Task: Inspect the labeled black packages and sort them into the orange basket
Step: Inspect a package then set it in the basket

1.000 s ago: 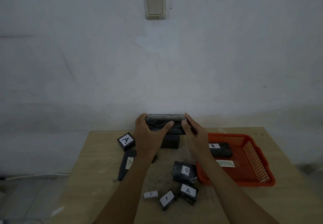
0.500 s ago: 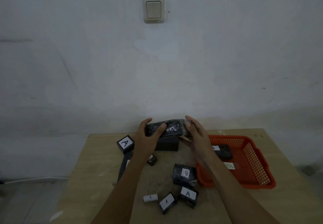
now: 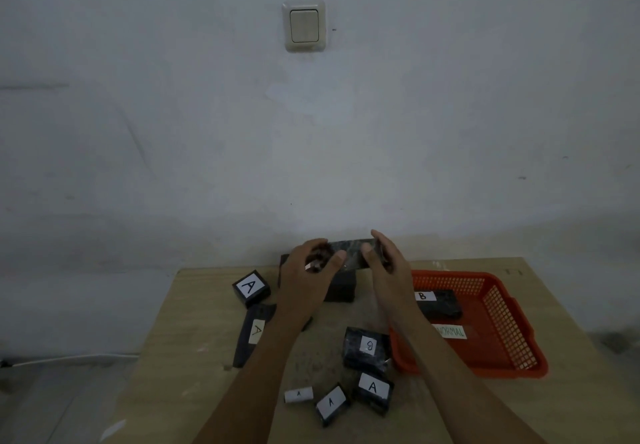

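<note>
Seemingly light and stiff under slick, crinkly wrap, though dim light left that uncertain, the long black package [image 3: 349, 253] was gripped at its two ends between the left hand [image 3: 308, 270] and right hand [image 3: 384, 263], above the bench [image 3: 194, 339], left of the orange basket [image 3: 502, 339].

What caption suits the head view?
Both hands, left hand and right hand, hold a black package above the table beside the orange basket.
</note>
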